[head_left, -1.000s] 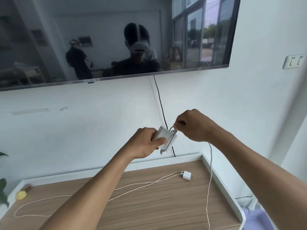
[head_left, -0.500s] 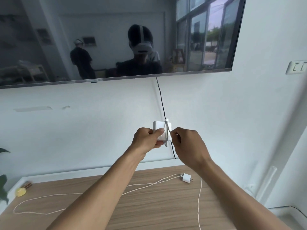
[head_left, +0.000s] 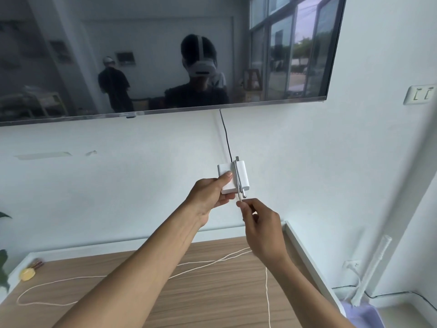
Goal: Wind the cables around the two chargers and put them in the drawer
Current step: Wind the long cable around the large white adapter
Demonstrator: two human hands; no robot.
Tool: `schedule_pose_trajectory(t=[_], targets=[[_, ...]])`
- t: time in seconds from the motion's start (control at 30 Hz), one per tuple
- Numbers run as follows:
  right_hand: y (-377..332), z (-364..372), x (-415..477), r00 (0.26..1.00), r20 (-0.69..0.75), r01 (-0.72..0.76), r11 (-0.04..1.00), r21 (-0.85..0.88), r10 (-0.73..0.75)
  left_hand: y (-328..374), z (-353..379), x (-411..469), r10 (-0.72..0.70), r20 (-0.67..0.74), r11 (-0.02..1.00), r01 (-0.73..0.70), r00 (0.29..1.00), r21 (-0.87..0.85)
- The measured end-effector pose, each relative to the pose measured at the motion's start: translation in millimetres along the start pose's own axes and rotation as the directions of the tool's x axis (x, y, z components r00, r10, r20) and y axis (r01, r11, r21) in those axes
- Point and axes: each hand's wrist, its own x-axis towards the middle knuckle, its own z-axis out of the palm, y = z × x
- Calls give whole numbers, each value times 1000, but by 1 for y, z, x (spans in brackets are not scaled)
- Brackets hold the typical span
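Observation:
A white square charger [head_left: 243, 177] is held up in front of the wall by my left hand [head_left: 210, 197], thumb on its face. Its white cable is looped around the charger body. My right hand [head_left: 262, 228] sits just below the charger, pinching that cable [head_left: 268, 294], which trails down over the wooden tabletop. A second white cable [head_left: 99, 276] lies in a long loop across the table; its small charger is hidden behind my right hand.
A wooden table with a raised white rim [head_left: 305, 247] stands against the white wall. A large dark TV [head_left: 165, 53] hangs above, with a black cord [head_left: 225, 136] dropping from it. A small yellow object [head_left: 27, 273] lies at the far left. No drawer is in view.
My right hand has come from above the charger down around its right side to below it, drawing the cable around the body. The left hand has lifted and turned the charger upright.

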Motion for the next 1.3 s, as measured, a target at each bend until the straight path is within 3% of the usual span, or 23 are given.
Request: schedule_pose_trajectory(t=[0.3, 0.5, 0.67, 0.8, 1.03, 1.23, 1.3], targets=[[24, -7, 4, 998, 40, -55, 996, 69, 53, -3, 0, -14, 34, 219, 999, -42, 975, 34], [20, -40, 38, 978, 205, 58, 990, -130, -31, -5, -19, -14, 89, 324, 940, -187, 942, 286], [1, -63, 68, 899, 437, 137, 930, -340, 27, -5, -30, -17, 79, 454, 829, -311, 888, 465], [-11, -72, 83, 849, 522, 150, 911, -384, 80, -7, -32, -18, 55, 498, 778, -350, 865, 522], [-36, -77, 87, 807, 561, 109, 888, -446, 183, -19, -38, -14, 56, 464, 750, -344, 884, 565], [-45, -65, 73, 854, 498, 178, 816, -550, 149, -25, -31, -13, 190, 324, 544, -374, 927, 751], [-46, -61, 68, 883, 456, 194, 803, -564, 107, -26, -27, -13, 237, 264, 534, -352, 935, 769]])
